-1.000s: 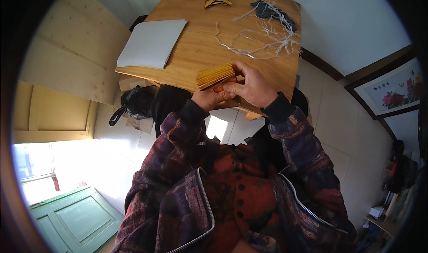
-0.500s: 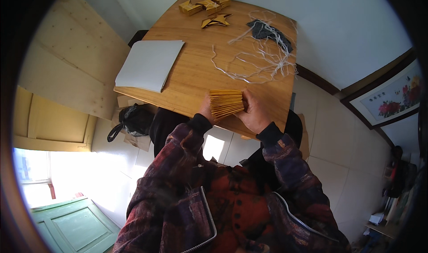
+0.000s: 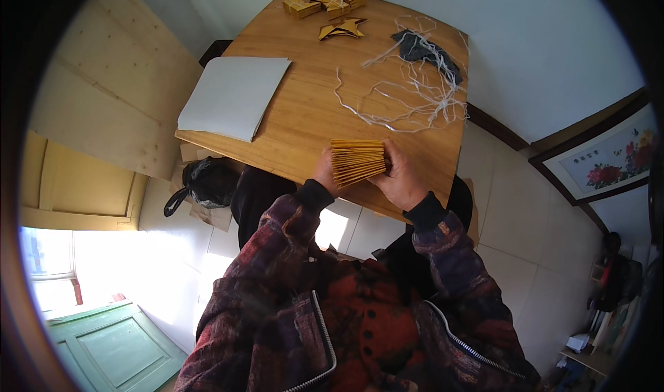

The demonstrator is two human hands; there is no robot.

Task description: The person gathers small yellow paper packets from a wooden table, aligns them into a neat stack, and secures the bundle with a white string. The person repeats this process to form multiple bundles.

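A thick stack of folded golden-yellow paper pieces (image 3: 357, 162) is held between my hands over the near edge of the wooden table (image 3: 304, 115). My left hand (image 3: 324, 166) grips its left side, the fingers mostly hidden behind it. On the right side, my right hand (image 3: 401, 175) closes round the stack with the thumb along its edge. The layered edges face up, fanning a little toward the lower side. At the far end of the table lie several tied golden paper bundles (image 3: 333, 5). Just nearer is a loose group of golden folded pieces (image 3: 342, 29).
White strings (image 3: 415, 101) lie tangled at the table's right, partly over a dark grey cloth (image 3: 418, 48). A pile of pale sheets (image 3: 232, 98) sits on the left. Below the table's left edge is a black plastic bag (image 3: 211, 182). A framed flower picture (image 3: 609, 160) stands at the right wall.
Both hands and the stack have shifted slightly right in the picture, along with a small shift of the whole view. My grip on the stack looks the same.
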